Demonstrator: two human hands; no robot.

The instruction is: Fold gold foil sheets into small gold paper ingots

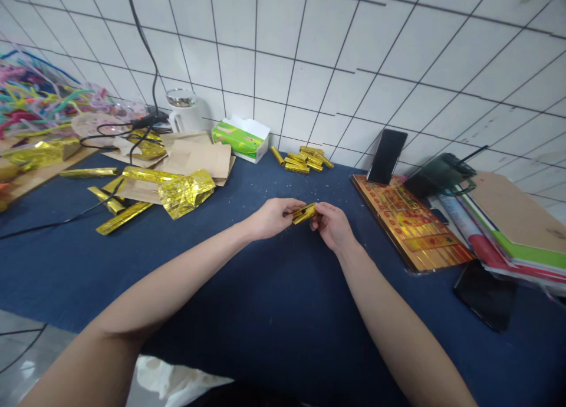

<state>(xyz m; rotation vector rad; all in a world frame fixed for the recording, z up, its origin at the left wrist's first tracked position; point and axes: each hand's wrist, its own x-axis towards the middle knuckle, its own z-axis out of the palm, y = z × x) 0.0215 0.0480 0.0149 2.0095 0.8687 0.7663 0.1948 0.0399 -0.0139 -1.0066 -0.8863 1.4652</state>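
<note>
A small folded piece of gold foil (304, 213) is held between my two hands above the dark blue table (274, 312). My left hand (272, 218) grips its left end between thumb and fingers. At its right end, my right hand (332, 224) pinches it. Beyond my hands, near the wall, lies a small pile of short gold rolls (305, 159). To the left are a crumpled gold foil sheet (186, 193), long gold strips (124, 218) and brown paper (198, 158).
A green tissue box (241, 138) and white mug (190, 117) stand near the tiled wall. Black cables (154, 71) run at left beside colourful strands (48, 100). At right are a propped phone (387, 156), red-gold box (411, 218), dark cup (442, 174), notebooks (522, 218) and black device (486, 295).
</note>
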